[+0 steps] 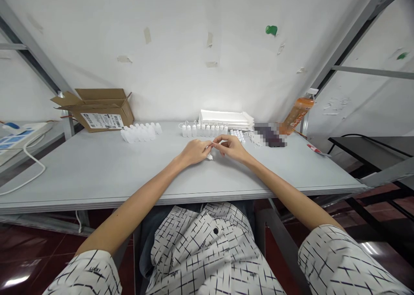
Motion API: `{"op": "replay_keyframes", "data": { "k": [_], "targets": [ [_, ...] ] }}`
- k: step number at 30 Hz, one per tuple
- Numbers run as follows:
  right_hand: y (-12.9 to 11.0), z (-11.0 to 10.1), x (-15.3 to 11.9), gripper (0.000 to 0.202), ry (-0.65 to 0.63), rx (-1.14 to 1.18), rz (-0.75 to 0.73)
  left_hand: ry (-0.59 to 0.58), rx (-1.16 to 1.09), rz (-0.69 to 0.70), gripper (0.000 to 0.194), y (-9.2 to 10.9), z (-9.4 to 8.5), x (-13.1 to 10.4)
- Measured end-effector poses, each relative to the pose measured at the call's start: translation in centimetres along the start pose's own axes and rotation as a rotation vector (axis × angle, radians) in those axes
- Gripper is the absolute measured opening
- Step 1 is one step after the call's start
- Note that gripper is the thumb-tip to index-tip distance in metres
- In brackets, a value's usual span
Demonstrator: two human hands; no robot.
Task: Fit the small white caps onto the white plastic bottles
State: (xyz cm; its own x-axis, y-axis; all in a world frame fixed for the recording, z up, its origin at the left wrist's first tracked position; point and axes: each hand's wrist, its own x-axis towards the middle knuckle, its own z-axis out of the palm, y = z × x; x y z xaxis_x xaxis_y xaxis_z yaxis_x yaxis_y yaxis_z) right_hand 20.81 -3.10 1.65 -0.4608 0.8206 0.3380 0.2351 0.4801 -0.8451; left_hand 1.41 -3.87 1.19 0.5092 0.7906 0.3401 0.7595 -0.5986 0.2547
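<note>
Over the middle of the table, my left hand (196,152) is closed on a small white plastic piece (210,156), which my fingers mostly hide. Facing it, my right hand (234,149) pinches thumb and forefinger together at the left fingertips. Whatever lies in that pinch is too small to make out. Just behind the hands stands a row of small white bottles (203,131) with caps, some with thin loops on top. Small white caps (238,135) and a tangle of thin white loops (255,138) lie beyond my right hand.
Several uncapped translucent bottles (141,132) stand at back left, before an open cardboard box (103,111). A stack of white trays (226,119) rests against the wall. An orange drink bottle (299,111) leans at back right near a blurred dark object (271,134).
</note>
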Motion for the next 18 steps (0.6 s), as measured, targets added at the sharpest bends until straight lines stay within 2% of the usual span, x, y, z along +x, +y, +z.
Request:
{"op": "replay_keyframes", "data": {
  "k": [6, 10, 14, 18],
  "targets": [
    [0.5, 0.0, 0.2, 0.035, 0.047, 0.064, 0.005, 0.009, -0.039, 0.012, 0.038, -0.1, 0.1, 0.0],
    [0.5, -0.4, 0.4, 0.032, 0.131, 0.127, 0.032, 0.047, -0.209, 0.014, 0.041, -0.1, 0.1, 0.1],
    [0.2, -0.8, 0.5, 0.030, 0.196, 0.153, 0.023, 0.158, -0.425, -0.128, 0.052, -0.2, -0.2, 0.3],
    [-0.3, -1.0, 0.4, 0.030, 0.174, 0.179, 0.040, 0.231, -0.585, -0.231, 0.062, -0.4, -0.9, 0.5]
  ]
}}
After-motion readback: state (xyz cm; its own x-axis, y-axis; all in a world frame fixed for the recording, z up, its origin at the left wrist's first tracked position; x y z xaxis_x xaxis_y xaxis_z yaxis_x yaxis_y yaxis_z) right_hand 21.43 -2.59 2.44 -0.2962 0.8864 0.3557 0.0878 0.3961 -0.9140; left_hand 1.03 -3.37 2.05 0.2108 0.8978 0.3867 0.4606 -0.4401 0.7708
